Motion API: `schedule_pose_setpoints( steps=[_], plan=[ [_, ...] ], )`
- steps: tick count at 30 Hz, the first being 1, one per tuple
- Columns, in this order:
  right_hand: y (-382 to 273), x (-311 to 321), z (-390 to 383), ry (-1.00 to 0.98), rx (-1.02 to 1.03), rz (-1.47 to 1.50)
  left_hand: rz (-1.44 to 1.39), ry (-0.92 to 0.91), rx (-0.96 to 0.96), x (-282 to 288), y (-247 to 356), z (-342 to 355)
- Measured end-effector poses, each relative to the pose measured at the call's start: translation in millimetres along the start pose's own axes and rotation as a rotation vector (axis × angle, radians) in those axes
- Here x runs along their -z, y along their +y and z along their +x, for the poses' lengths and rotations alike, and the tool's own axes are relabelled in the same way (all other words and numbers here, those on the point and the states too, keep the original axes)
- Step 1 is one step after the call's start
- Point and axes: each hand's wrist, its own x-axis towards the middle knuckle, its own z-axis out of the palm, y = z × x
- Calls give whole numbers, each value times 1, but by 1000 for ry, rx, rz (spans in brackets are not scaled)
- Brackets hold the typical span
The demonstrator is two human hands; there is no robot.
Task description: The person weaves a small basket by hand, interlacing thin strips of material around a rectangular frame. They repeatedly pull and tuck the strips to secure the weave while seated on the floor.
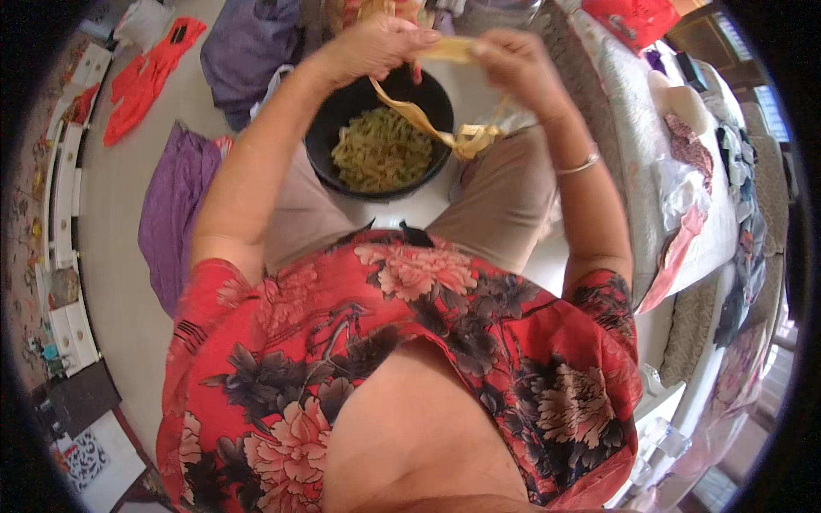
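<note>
Strip (449, 50) is clamped in left hand (378, 48) and right hand (518, 68), apparently for tension; bowl (322, 137) sits close, likely for reach.

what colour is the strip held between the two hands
The strip is yellowish tan, seen best in the head view.

From my end, I can read no lettering, number or sign. A dark patch (178, 33) shows on the orange-red cloth (147, 90) at upper left, too small for me to call a label.
</note>
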Motion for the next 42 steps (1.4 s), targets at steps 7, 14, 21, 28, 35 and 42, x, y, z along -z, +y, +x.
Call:
schedule_pose_setpoints(
  steps=[7, 14, 21, 28, 35, 42],
  plan=[
    [38, 218, -47, 680, 181, -345, -69, 111, 112, 85, -58, -59],
    [109, 266, -65, 638, -411, -1295, 610, 221, -170, 75, -86, -24],
    [39, -9, 38, -398, -458, 279, 958, 288, -915, -31, -45, -7],
    [24, -46, 72, -464, -415, 863, 885, 574, -768, 10, -40, 22],
    [5, -35, 114, -284, -79, 754, -81, 738, -596, 56, -57, 41],
    [35, -71, 124, -400, -344, 872, -679, 448, -541, 51, -69, 57]
  ],
)
